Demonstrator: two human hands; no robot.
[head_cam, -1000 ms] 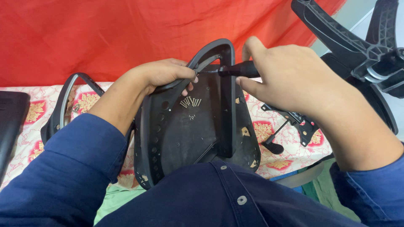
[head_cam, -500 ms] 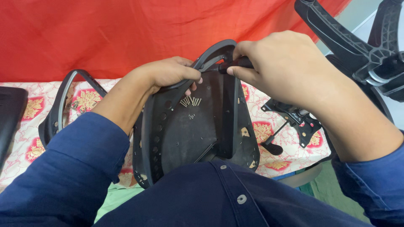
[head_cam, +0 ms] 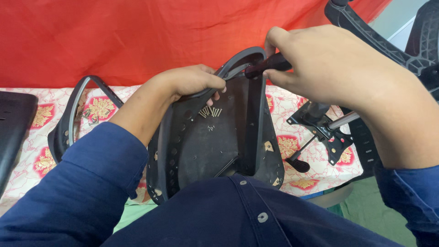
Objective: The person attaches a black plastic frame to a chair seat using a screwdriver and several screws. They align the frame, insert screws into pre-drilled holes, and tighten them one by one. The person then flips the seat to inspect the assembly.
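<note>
The left hand (head_cam: 190, 82) is being curled over the far rim of the black chair seat pan (head_cam: 210, 142), fingers clamped on its edge. The right hand (head_cam: 329, 68) is being held high at the right, fist clenched around a dark tool handle (head_cam: 267, 65) at the armrest loop (head_cam: 238, 61). The pan is being propped upright in the lap, underside showing, dusty, with small screws (head_cam: 210, 111) near its top.

A makeshift chair-assembly workshop: chair base (head_cam: 388, 36), seat mechanism (head_cam: 327, 130), armrest (head_cam: 73, 116) on patterned cloth (head_cam: 292, 110).
</note>
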